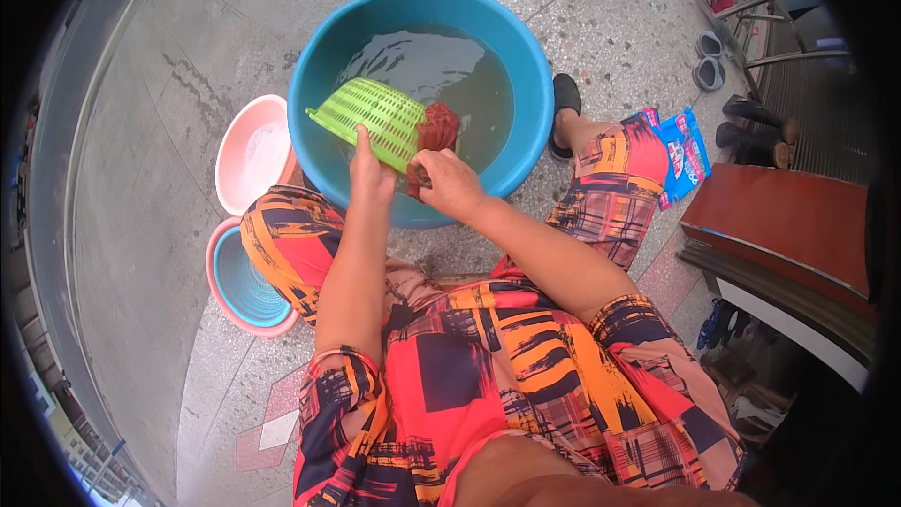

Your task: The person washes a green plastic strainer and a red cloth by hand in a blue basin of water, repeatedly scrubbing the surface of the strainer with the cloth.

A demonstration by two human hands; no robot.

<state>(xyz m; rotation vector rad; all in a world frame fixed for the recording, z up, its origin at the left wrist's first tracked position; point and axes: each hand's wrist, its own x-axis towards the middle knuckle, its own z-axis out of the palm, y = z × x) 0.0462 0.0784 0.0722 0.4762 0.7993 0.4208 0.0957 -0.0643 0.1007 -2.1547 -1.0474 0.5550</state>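
Observation:
A large blue plastic tub [542,84] of murky water stands before me. Over the water, a lime-green slotted plastic basket [376,113] is held tilted on its side, its outer wall facing up. My left hand [373,172] grips the basket by its near rim, with the thumb on the outside. Bunched dark red cloth [438,127] lies over the basket's right end and hangs by its near edge. My right hand [450,183] pinches part of this cloth against the basket rim. The basket's inside is hidden from view.
Left of the tub stand a pink basin [232,155] and another pink basin [213,289] holding a blue colander [253,282]. A blue printed packet [683,158] lies beside my right knee. Farther right are a red-brown tabletop [781,225], grey shoes [709,60] and a metal-framed chair [767,7].

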